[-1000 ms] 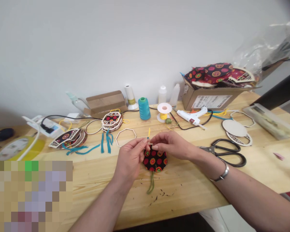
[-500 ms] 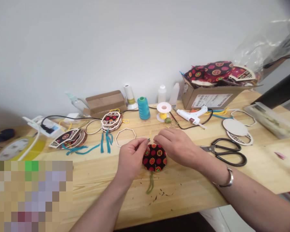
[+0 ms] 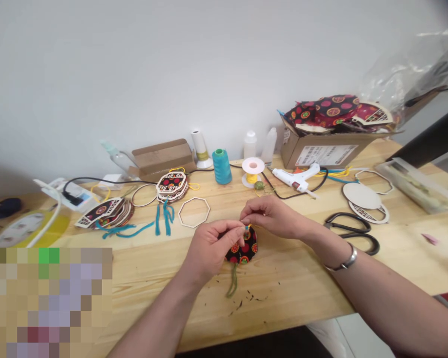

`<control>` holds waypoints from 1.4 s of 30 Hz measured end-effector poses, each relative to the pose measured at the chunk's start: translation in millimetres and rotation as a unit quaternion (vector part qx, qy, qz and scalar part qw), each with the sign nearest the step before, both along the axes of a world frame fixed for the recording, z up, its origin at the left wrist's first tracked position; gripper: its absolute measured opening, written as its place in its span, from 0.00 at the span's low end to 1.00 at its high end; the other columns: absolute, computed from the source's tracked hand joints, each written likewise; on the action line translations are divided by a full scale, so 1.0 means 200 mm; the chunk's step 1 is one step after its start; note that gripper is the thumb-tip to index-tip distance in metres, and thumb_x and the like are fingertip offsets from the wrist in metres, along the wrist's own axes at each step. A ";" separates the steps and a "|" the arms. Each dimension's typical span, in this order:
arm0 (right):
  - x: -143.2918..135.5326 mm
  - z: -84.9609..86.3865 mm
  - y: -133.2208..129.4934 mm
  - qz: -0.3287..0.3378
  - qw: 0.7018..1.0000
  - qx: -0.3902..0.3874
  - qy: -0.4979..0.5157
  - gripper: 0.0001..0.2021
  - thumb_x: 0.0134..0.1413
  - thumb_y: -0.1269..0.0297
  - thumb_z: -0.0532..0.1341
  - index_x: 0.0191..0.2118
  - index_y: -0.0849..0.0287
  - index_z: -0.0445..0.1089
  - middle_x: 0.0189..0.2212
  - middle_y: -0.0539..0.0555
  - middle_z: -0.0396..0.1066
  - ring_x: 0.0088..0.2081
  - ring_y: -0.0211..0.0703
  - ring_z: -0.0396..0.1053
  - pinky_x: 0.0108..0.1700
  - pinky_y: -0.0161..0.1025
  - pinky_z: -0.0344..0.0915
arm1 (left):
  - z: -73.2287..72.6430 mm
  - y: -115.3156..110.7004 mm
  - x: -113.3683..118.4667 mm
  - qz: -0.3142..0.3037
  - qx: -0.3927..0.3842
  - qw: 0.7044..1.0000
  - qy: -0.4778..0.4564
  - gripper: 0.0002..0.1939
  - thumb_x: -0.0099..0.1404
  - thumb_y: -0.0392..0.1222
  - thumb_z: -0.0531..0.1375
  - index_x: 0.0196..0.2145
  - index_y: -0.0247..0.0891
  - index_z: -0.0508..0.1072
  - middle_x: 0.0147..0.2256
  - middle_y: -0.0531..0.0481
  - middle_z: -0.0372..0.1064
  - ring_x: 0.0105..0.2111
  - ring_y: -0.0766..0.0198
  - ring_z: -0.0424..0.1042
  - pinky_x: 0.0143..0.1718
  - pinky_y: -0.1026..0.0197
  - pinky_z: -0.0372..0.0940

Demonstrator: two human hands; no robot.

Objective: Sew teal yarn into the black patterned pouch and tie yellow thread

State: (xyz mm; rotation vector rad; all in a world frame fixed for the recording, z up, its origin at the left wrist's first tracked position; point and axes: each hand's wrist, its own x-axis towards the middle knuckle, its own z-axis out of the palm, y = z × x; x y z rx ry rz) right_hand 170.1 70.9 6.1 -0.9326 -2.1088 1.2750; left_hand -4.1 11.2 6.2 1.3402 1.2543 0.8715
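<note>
A black fabric piece with red and orange round patterns (image 3: 251, 248) lies on the table, partly covered by my left hand. From its lower edge an olive-green cord loop (image 3: 232, 282) trails toward me. My left hand (image 3: 217, 244) is closed in a pinch over the upper part of the fabric. My right hand (image 3: 272, 217) pinches just above it, the fingertips of both almost meeting. A short bit of yellow cord (image 3: 249, 226), with a speck of teal beside it, shows at the fingertips; most of it is hidden.
Black-handled scissors (image 3: 353, 231) lie right of my right forearm. Behind are a glue gun (image 3: 296, 179), a yellow cord spool (image 3: 252, 171), a teal thread cone (image 3: 221, 168) and a box of fabric pieces (image 3: 326, 149). A wooden octagon frame (image 3: 181, 222) lies left of my hands.
My left hand has moved right and now covers more of the fabric. The right hand has turned, its pinching fingers lower and close to the left ones. The upright yellow cord end no longer shows.
</note>
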 end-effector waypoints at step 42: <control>0.02 0.07 -0.06 -0.016 0.954 0.281 -0.106 0.09 0.59 0.70 0.50 0.29 0.61 0.63 0.27 0.51 0.61 0.29 0.36 0.56 0.31 0.35 0.53 | -0.02 -0.01 0.01 0.000 0.069 0.998 0.010 0.09 0.59 0.42 0.59 0.29 0.38 0.78 0.24 0.51 0.71 0.24 0.65 0.66 0.27 0.64 0.61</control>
